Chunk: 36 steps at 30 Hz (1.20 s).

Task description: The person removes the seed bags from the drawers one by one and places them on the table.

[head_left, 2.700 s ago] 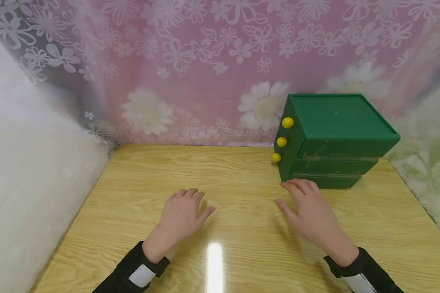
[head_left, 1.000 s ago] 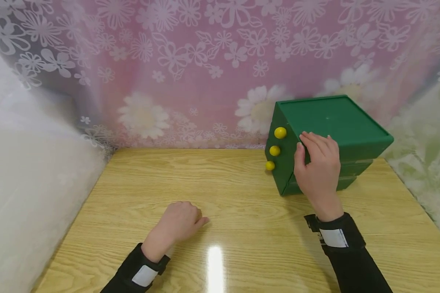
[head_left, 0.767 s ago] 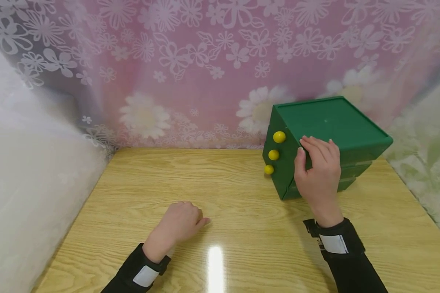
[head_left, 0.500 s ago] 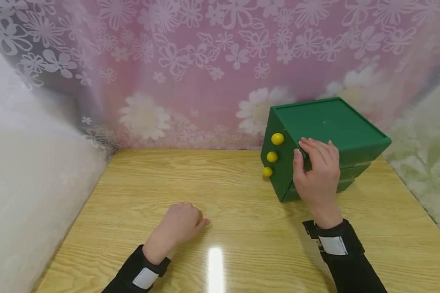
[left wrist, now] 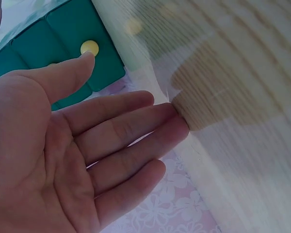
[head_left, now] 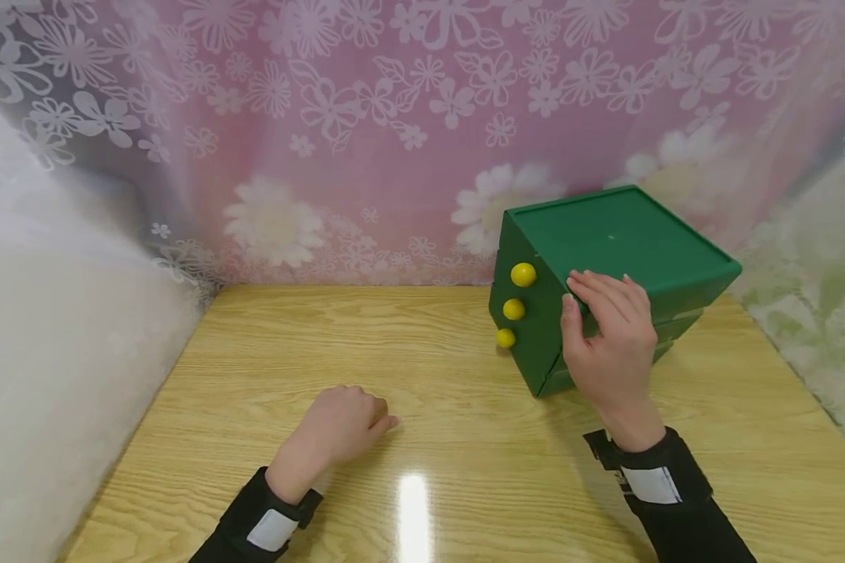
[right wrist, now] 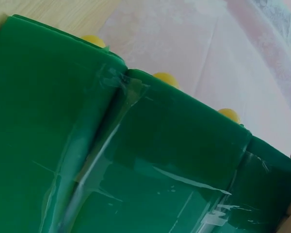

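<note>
A small green drawer cabinet (head_left: pixel 623 238) stands at the right of the table in the head view. Three yellow knobs (head_left: pixel 523 274) run down its left-facing front. My right hand (head_left: pixel 611 340) grips the near top corner, fingers over the top and thumb against the front edge. In the right wrist view, clear tape (right wrist: pixel 87 160) spans the seams on the cabinet's side; only a bit of the hand shows at the right edge. Farther left, my left hand (head_left: pixel 338 426) rests with fingertips on the table, holding nothing; its fingers are loosely bent in the left wrist view.
The wood-grain table (head_left: pixel 310 336) reaches back to a pink flowered curtain (head_left: pixel 366 172). A whitish cloth (head_left: pixel 63 328) hangs along the left side, and a pale leaf-patterned one (head_left: pixel 817 313) along the right.
The right hand has moved from the cabinet's lower side onto its top corner. The cabinet has turned, its knobbed front swinging toward me. The left hand has lowered its fingers to the table.
</note>
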### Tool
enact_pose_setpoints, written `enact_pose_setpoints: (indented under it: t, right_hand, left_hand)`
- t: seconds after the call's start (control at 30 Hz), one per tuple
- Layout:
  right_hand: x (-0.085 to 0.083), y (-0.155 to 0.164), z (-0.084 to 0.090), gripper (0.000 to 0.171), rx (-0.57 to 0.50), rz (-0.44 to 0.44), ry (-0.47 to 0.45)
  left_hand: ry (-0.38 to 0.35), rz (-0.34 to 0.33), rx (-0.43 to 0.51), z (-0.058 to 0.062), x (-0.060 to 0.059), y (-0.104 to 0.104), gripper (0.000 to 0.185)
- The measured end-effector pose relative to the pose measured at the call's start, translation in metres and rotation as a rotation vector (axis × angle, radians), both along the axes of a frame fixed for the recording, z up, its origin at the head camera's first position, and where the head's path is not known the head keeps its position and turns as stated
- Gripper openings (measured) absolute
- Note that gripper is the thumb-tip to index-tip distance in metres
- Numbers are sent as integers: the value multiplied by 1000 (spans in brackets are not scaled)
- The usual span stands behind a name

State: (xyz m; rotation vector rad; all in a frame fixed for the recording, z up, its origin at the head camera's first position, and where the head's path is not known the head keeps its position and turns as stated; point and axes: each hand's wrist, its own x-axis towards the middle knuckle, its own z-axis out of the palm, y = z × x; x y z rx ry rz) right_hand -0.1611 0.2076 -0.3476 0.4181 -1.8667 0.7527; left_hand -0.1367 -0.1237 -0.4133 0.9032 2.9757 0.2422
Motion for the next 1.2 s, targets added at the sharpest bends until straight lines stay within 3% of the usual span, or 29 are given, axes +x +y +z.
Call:
enact_pose_setpoints:
  t: [0.37, 0.6, 1.2]
  right_hand:
    - [4, -5, -1, 38, -6, 76, 56]
    - [6, -10, 0, 36, 16, 137, 111]
    - [16, -24, 15, 41, 54, 321, 124]
  left_hand:
    - [-3, 1, 0, 1, 0, 1, 48]
    - [14, 7, -8, 1, -1, 0, 50]
    - [12, -9, 11, 1, -3, -3, 49]
